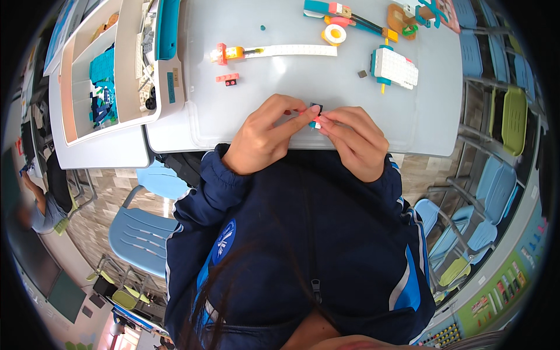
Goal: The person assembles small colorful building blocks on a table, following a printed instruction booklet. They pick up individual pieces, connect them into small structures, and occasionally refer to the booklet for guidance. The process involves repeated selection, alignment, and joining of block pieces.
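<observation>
Small brick piece (315, 116), its axis unclear, is pinched between left hand (265, 137) and right hand (353, 140) at the counter's (256, 125) near edge; white strip (297, 51) lies beyond.

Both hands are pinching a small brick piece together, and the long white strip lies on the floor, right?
Not quite. In the head view, the long white strip lies on the grey table, not the floor. The left hand and right hand do pinch the small brick piece together.

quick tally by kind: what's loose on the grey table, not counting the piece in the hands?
Long white toothed strip with orange-red end: 1
White studded block on teal frame: 1
Yellow-and-white round wheel: 1
Small red brick pair: 1
Small dark square piece: 1
Total: 5
</observation>
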A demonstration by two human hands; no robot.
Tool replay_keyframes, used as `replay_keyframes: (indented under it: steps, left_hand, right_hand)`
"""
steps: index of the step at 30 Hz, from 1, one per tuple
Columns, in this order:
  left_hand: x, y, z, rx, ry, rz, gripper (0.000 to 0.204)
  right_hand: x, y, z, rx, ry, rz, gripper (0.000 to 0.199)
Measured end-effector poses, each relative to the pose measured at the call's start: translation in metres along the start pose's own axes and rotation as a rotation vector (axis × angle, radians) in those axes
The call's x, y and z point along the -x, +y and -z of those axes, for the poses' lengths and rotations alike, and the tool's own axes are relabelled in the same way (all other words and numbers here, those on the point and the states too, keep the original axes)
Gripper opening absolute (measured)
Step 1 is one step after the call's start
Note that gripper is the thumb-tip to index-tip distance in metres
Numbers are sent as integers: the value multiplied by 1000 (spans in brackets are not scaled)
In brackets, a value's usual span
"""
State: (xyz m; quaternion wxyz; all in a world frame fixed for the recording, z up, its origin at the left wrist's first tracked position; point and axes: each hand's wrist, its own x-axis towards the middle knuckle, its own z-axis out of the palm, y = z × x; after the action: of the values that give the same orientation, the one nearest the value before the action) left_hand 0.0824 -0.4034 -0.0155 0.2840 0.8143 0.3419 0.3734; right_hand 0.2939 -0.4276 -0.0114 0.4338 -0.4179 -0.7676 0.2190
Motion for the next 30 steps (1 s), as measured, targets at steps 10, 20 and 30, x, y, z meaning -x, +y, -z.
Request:
replay_keyframes:
  steps: [10, 20, 30]
  left_hand:
    - [5, 4, -2, 46, 52, 30, 51]
    - [3, -7, -4, -107, 83, -112, 43]
    - [-5, 3, 6, -250, -10, -169, 46]
  right_hand:
    - [-3, 0, -5, 11, 12, 73, 28]
    - [-16, 0, 4, 135, -186, 250, 25]
    - [-19, 0, 8, 210, -278, 291, 22]
